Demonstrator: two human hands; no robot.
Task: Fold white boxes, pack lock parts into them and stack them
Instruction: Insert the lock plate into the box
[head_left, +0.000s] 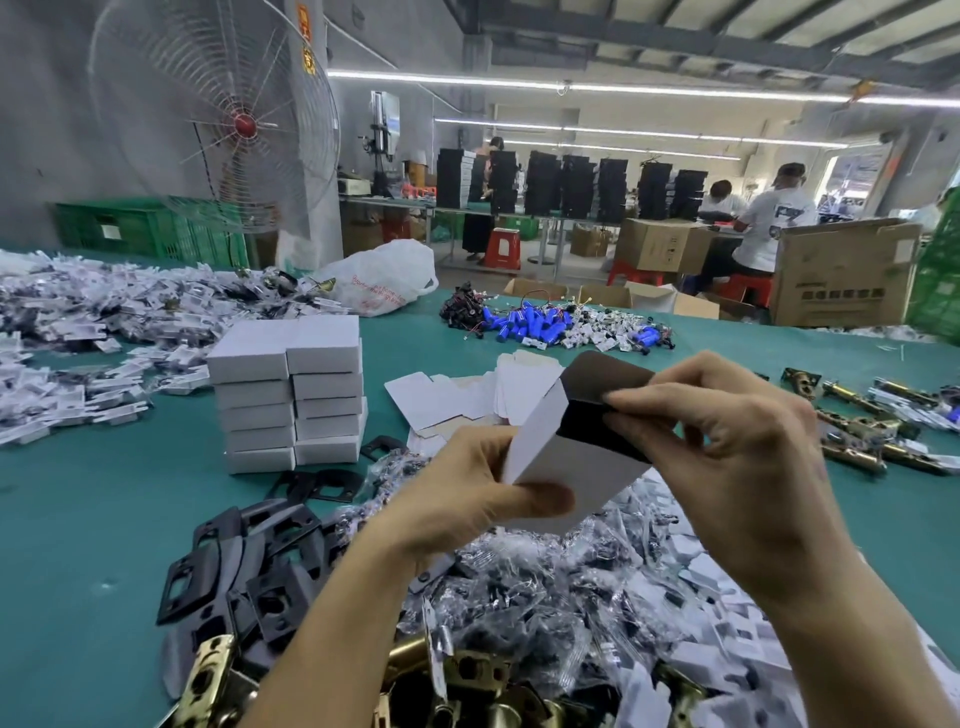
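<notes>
Hands meet above the green surface (78, 519). The left hand (467, 499) has its grip curled round a half-folded white box (571, 467), thumb across its lower face, the open end tilted up. The right hand (737, 441) pinches a black plate (602, 384) that sits partly inside that opening. A stack of closed boxes (291, 395) stands to the left, with flat blanks (452, 395) lying beside it.

black plate (608, 379) half hidden inside white box (543, 441)
</notes>
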